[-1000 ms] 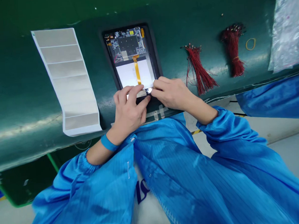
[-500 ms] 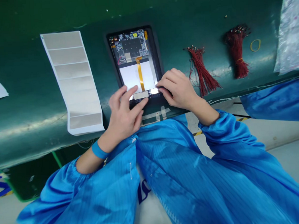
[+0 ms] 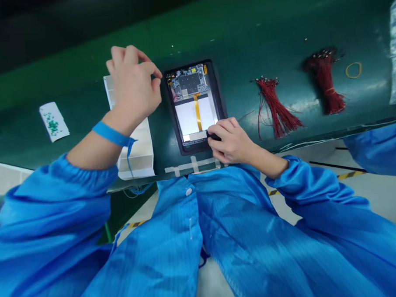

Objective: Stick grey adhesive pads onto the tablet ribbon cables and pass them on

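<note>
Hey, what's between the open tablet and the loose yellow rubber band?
The head view shows a fanned-out red wire bundle nearer the tablet, then a tied red wire bundle nearer the rubber band.

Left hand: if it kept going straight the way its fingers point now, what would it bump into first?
Most likely the far left corner of the opened tablet, just beyond the fingertips of the left hand. The hand looks raised, though, so it might pass above; one view can't settle its height.
</note>
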Demonstrator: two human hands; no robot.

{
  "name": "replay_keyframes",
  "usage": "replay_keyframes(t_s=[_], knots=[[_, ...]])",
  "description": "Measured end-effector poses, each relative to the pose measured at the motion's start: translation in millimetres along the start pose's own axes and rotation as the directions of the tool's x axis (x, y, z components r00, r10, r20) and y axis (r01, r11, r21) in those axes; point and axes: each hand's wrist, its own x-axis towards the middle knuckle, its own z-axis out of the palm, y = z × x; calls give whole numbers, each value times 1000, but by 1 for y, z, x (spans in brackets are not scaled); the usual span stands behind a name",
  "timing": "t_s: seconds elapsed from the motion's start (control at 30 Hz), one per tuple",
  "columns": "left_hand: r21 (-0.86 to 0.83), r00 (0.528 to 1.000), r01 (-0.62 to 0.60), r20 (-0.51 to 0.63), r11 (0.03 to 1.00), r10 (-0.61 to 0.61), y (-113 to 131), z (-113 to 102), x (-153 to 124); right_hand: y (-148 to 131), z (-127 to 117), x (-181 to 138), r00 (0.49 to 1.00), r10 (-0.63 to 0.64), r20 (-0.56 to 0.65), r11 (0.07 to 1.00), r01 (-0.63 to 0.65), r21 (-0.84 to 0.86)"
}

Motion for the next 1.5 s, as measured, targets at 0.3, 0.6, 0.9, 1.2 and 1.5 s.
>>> replay_keyframes(t_s=[0.3,0.6,0.9,1.2,1.5], knots=[[151,994,-24,107,988,8,25,13,32,1,8,-2,998,39,-50,995,-35,94],[306,992,-53,122,951,16,29,34,63,2,7,-3,998,54,26,991,-57,124],[278,990,-92,132,956,57,33,43,71,0,2,0,999,-45,-1,998,45,50],[-33,948,309,99,951,-304,-74,-24,-31,-21,0,14,986,-10,164,998,19,-57],[193,869,491,-185,850,-460,-245,-45,-176,79,32,86,953,261,153,948,-223,-228]])
